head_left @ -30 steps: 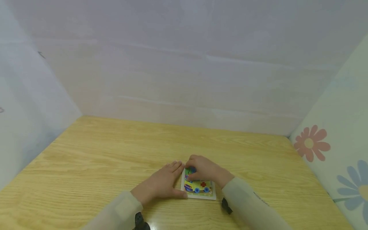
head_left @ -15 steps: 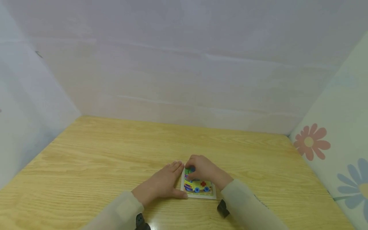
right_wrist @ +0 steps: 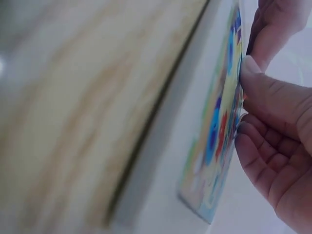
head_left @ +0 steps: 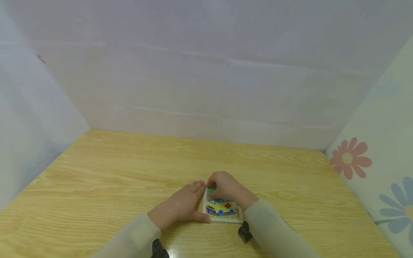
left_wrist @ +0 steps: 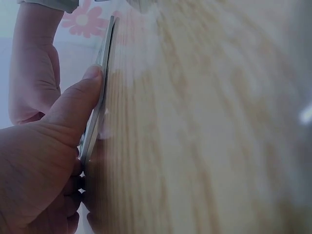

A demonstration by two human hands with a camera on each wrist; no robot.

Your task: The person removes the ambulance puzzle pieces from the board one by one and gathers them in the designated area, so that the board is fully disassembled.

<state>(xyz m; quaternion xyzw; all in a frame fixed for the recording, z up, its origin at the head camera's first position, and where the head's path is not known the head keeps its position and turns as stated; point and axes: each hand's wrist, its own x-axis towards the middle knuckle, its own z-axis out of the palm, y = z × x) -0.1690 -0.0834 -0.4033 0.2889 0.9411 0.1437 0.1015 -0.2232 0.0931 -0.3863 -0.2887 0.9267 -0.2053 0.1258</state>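
Note:
A small jigsaw puzzle (head_left: 222, 208) with a yellow ambulance picture lies in a white frame (head_left: 226, 219) on the table. My left hand (head_left: 182, 205) rests flat at its left side, the thumb on the near left corner and straight fingers by the far one. From the right, my right hand (head_left: 226, 187) reaches over the picture. Its curled thumb and forefinger grip at a puzzle piece in the far left part, which the hand mostly covers. In the right wrist view, the thumb (right_wrist: 251, 73) and fingertips sit right at the picture's surface.
The wooden table (head_left: 135, 161) reaches back to a pale sheet wall (head_left: 193, 89). The right wall carries a red flower (head_left: 346, 159) and a blue flower (head_left: 400, 208). Each sleeve has a dark wrist device (head_left: 245, 232) beneath it.
My right hand has shifted slightly left and back over the picture, baring more of the ambulance's upper part. The left hand and the frame stay in place.

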